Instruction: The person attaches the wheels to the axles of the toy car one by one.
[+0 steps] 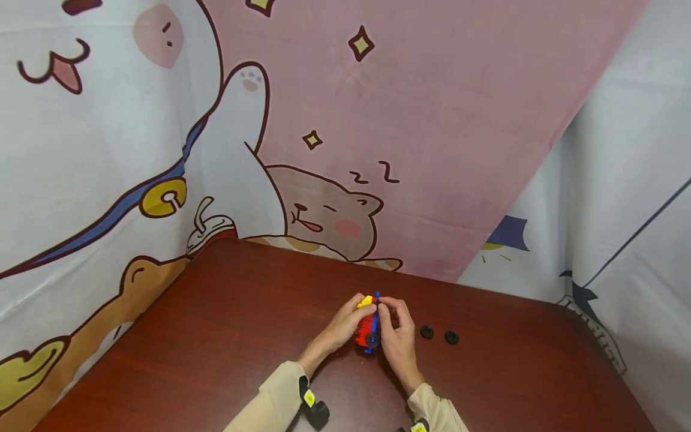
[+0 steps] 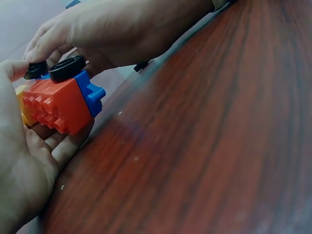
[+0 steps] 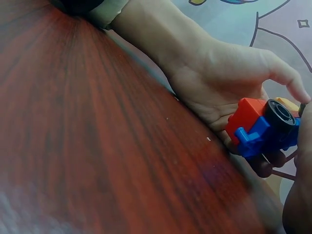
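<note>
A small toy car (image 1: 364,329) of red, yellow and blue building blocks is in my left hand (image 1: 341,324), raised off the table. The left fingers support its red block (image 2: 63,105) from beneath. One black wheel (image 3: 281,115) sits on the side of the blue base (image 3: 258,139), at the end nearer me. At the far end my right hand (image 1: 398,339) pinches a second black wheel (image 2: 35,71) against the base. My left thumb touches that wheel too. The yellow block (image 1: 365,301) is at the far end, partly covered by fingers.
Two loose black wheels, a nearer-in wheel (image 1: 426,332) and an outer wheel (image 1: 451,337), lie on the brown table (image 1: 216,336) to the right of my right hand. A printed cloth (image 1: 432,150) hangs behind and beside the table.
</note>
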Demonstrator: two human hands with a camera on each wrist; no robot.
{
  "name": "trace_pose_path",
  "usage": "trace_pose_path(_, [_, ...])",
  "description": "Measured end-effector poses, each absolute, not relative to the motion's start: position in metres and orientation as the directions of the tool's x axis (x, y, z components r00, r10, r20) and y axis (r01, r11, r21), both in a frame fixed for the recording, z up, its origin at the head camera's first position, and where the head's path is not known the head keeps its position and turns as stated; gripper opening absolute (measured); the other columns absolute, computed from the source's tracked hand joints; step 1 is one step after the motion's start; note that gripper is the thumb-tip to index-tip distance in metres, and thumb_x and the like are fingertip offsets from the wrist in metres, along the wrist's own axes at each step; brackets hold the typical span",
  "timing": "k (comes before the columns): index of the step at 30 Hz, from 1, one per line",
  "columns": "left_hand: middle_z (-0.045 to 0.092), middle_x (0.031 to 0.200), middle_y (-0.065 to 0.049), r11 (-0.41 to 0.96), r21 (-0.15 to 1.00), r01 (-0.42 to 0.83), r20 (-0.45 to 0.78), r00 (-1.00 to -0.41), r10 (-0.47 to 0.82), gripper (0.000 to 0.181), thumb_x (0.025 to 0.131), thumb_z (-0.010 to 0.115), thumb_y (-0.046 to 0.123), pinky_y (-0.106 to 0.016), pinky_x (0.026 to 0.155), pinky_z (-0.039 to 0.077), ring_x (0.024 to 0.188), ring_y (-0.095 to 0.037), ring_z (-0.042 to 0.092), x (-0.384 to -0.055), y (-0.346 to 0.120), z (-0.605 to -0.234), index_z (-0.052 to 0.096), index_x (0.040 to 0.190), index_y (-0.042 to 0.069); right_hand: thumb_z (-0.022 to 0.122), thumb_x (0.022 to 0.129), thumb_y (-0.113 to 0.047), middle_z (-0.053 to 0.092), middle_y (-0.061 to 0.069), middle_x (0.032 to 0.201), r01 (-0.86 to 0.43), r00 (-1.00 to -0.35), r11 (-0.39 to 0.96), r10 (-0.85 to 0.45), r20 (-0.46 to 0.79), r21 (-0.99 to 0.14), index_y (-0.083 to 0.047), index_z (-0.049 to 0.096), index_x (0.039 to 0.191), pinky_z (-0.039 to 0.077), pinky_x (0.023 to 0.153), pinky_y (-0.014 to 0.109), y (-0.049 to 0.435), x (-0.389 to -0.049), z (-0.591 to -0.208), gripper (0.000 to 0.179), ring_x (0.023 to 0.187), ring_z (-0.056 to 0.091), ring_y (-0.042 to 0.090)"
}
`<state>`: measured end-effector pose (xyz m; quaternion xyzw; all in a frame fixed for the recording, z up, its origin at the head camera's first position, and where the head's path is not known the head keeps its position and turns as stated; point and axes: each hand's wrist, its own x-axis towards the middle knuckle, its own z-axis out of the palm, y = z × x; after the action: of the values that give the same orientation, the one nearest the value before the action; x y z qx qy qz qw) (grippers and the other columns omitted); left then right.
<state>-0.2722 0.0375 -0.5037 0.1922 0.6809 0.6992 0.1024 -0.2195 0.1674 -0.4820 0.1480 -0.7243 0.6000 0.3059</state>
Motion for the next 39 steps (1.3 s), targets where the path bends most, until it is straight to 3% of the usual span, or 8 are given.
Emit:
trace_pose_path(7, [0.053, 0.076, 0.001, -0.047, 0.99, 0.136, 0.144, -0.896, 0.42, 0.028, 0.101, 0.054, 0.03, -0.02, 0.058, 0.046, 0.065, -0.006, 0.053, -0.272, 0.036, -0.505, 0.051, 0.102, 0.003, 0.058, 0.097, 0.002, 0.062, 0.018, 0.088, -0.519, -0.817, 0.195, 0.174, 0.55, -0.832, 0.008, 0.062, 0.111, 0.05, 0.061, 0.022, 0.167, -0.217, -0.481, 0.016, 0.071, 0.057, 0.027])
trace_pose_path(11, [0.061, 0.079, -0.018, -0.07, 0.991, 0.116, 0.135, -0.877, 0.461, 0.03, 0.102, 0.052, 0.03, -0.023, 0.058, 0.052, 0.064, -0.011, 0.06, -0.271, 0.035, -0.503, 0.051, 0.105, 0.0, 0.058, 0.098, 0.001, 0.061, 0.018, 0.086, -0.507, -0.827, 0.178, 0.174, 0.534, -0.843, 0.007, 0.061, 0.107, 0.052, 0.055, 0.029, 0.169, -0.222, -0.489, 0.011, 0.067, 0.056, 0.036])
trace_pose_path(15, [0.062, 0.086, -0.033, -0.098, 0.99, 0.099, 0.135, -0.864, 0.485, 0.028, 0.103, 0.049, 0.028, -0.025, 0.059, 0.054, 0.066, -0.017, 0.063, -0.271, 0.035, -0.502, 0.05, 0.107, 0.0, 0.057, 0.099, -0.002, 0.059, 0.018, 0.1, -0.442, -0.868, 0.159, 0.172, 0.465, -0.883, 0.007, 0.053, 0.119, 0.052, 0.061, 0.025, 0.173, -0.233, -0.502, 0.023, 0.074, 0.057, 0.025])
trace_pose_path(17, [0.061, 0.088, -0.034, -0.11, 0.99, 0.094, 0.136, -0.863, 0.487, 0.027, 0.103, 0.048, 0.028, -0.026, 0.059, 0.054, 0.067, -0.018, 0.062, -0.271, 0.036, -0.501, 0.05, 0.107, 0.001, 0.053, 0.102, -0.007, 0.056, 0.017, 0.112, -0.378, -0.908, 0.13, 0.143, 0.395, -0.917, 0.005, 0.046, 0.131, 0.05, 0.065, 0.023, 0.174, -0.237, -0.507, 0.032, 0.079, 0.056, 0.016])
trace_pose_path(20, [0.06, 0.09, -0.034, -0.135, 0.988, 0.08, 0.137, -0.86, 0.491, 0.027, 0.103, 0.046, 0.028, -0.026, 0.06, 0.055, 0.068, -0.018, 0.062, -0.272, 0.036, -0.502, 0.049, 0.105, 0.001, 0.044, 0.107, -0.016, 0.056, 0.016, 0.117, -0.294, -0.951, 0.147, 0.055, 0.304, -0.945, 0.001, 0.043, 0.139, 0.05, 0.069, 0.022, 0.175, -0.237, -0.505, 0.036, 0.082, 0.055, 0.008])
trace_pose_path(27, [0.06, 0.091, -0.037, -0.138, 0.988, 0.07, 0.128, -0.873, 0.471, 0.033, 0.102, 0.047, 0.03, -0.027, 0.061, 0.055, 0.068, -0.018, 0.062, -0.27, 0.036, -0.503, 0.049, 0.105, -0.003, 0.034, 0.11, -0.022, 0.056, 0.004, 0.088, -0.264, -0.964, 0.207, -0.034, 0.263, -0.942, -0.002, 0.057, 0.127, 0.049, 0.066, 0.028, 0.176, -0.233, -0.501, 0.035, 0.074, 0.055, 0.02])
trace_pose_path(33, [0.065, 0.089, -0.032, -0.064, 0.993, 0.095, 0.114, -0.905, 0.411, 0.033, 0.103, 0.05, 0.032, -0.024, 0.059, 0.054, 0.066, -0.018, 0.064, -0.271, 0.039, -0.505, 0.053, 0.104, -0.001, 0.034, 0.11, -0.03, 0.057, 0.002, 0.084, -0.271, -0.962, 0.207, -0.018, 0.273, -0.94, -0.006, 0.058, 0.121, 0.049, 0.068, 0.025, 0.178, -0.239, -0.513, 0.036, 0.074, 0.056, 0.015])
trace_pose_path(39, [0.066, 0.085, -0.03, -0.038, 0.994, 0.104, 0.111, -0.912, 0.394, 0.032, 0.102, 0.052, 0.032, -0.024, 0.056, 0.052, 0.063, -0.018, 0.063, -0.27, 0.04, -0.503, 0.054, 0.101, 0.0, 0.032, 0.11, -0.025, 0.059, 0.002, 0.089, -0.245, -0.969, 0.22, -0.019, 0.247, -0.944, -0.003, 0.058, 0.123, 0.052, 0.073, 0.029, 0.177, -0.239, -0.508, 0.036, 0.076, 0.058, 0.012])
